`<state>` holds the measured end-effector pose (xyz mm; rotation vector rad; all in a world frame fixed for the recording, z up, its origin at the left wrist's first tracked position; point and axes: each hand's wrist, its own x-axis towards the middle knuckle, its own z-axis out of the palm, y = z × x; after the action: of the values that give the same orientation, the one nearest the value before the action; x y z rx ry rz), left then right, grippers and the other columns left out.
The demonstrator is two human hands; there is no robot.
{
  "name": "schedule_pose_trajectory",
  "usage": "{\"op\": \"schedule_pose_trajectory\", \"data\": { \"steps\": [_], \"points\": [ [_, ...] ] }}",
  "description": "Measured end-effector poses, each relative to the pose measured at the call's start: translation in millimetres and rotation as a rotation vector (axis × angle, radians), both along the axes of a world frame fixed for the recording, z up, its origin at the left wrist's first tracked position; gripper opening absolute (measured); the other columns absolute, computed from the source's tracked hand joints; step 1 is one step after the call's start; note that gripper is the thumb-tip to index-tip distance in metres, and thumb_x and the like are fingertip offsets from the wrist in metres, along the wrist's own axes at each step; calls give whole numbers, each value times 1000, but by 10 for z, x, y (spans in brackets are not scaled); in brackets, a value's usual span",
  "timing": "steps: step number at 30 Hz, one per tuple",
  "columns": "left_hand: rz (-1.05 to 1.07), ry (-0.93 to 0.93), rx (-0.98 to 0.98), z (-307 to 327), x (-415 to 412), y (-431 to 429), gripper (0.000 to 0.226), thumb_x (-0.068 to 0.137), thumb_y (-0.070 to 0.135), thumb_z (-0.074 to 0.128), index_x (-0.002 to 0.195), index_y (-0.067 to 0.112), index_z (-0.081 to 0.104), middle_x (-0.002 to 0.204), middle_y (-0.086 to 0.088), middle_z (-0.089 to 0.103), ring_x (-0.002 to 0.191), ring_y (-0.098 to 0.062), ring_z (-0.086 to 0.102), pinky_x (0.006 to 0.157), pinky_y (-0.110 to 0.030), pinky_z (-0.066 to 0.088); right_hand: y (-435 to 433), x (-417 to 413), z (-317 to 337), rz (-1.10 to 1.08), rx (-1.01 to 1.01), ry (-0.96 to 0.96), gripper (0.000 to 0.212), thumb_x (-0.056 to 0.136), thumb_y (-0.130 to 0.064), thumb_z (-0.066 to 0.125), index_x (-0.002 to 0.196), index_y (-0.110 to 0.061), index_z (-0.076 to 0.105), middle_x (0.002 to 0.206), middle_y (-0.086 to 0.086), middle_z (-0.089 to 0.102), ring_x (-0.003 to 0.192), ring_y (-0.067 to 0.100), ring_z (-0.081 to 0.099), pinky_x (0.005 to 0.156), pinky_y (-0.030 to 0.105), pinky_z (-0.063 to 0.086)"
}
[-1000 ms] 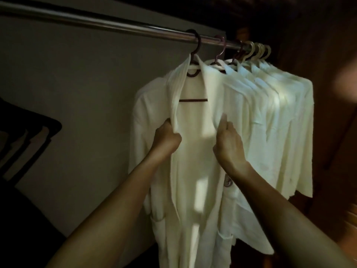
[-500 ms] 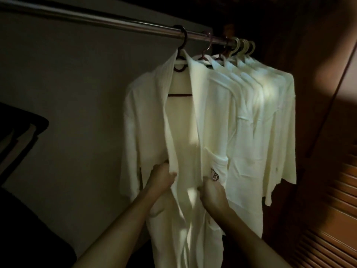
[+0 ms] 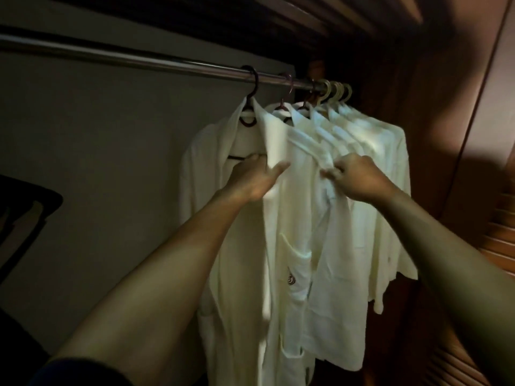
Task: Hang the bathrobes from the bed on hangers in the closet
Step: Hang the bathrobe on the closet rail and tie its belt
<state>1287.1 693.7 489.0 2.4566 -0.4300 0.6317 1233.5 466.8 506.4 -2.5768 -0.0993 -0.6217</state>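
- Bathrobes (image 3: 370,140) are up on the rail (image 3: 139,58), bunched toward the rail's right end. The rail's left stretch carries nothing, with only closet wall (image 3: 111,162) below it.
- Front bathrobe (image 3: 248,274) hangs first in the bunch on a dark hanger (image 3: 252,79). It is open down the front, and the hanger's crossbar shows between its lapels.
- Left hand (image 3: 256,176) is up at that crossbar, below the rail, and a lapel runs through the gap between thumb and fingers (image 3: 249,160). Blur hides whether they are clamped on it or just lying against it, so I cannot tell.
- Right hand (image 3: 359,176) is level with it and further along under the rail. Its fingers are curled tight, pinching cloth at the front edge of the second bathrobe (image 3: 334,274).
- My read is that this is the tidy-up step, squaring the robes on their hangers. To do it well, draw both lapels evenly so the collar sits centred under the hook. Pull down, not sideways, or the hook may skate along the rail.
- Spacing the bunch leftward looks worthwhile too, since the pale hangers (image 3: 337,91) near the rail's right end are packed shoulder to shoulder.
- Louvred door (image 3: 498,246) stands past the rail's right end, near the last sleeve, so watch that no cloth catches there.
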Motion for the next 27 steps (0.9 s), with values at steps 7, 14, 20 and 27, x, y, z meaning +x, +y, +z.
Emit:
{"op": "schedule_pose_trajectory", "data": {
  "steps": [7,14,20,27],
  "points": [
    [15,-101,19,-85,-19,50,61,89,81,38,105,30,67,98,4,69,92,-23,67,81,-40,56,-174,-53,402,85,-80,-60,64,101,-55,35,97,-3,72,99,21,72,96,42,68,80,44,54],
    [-32,-117,-23,-20,-152,55,26,93,54,61,90,30,69,86,10,69,82,-16,66,63,-28,47,363,114,399,147,-31,-120,34,103,-40,52,128,-19,60,116,-1,63,111,22,61,85,34,45],
    [65,-455,-323,189,36,659,30,93,22,56,116,12,72,117,-10,72,107,-25,66,93,-30,49,357,492,189,127,-106,-300,17,103,-22,47,118,-16,53,96,9,62,82,25,55,62,33,34],
    [276,155,-368,-268,671,1650,82,98,51,58,162,19,20,163,-8,35,146,-32,39,118,-37,33,270,777,230,117,-85,-315,10,100,-12,44,102,-21,47,81,0,51,70,10,47,54,26,30]
  ]
}}
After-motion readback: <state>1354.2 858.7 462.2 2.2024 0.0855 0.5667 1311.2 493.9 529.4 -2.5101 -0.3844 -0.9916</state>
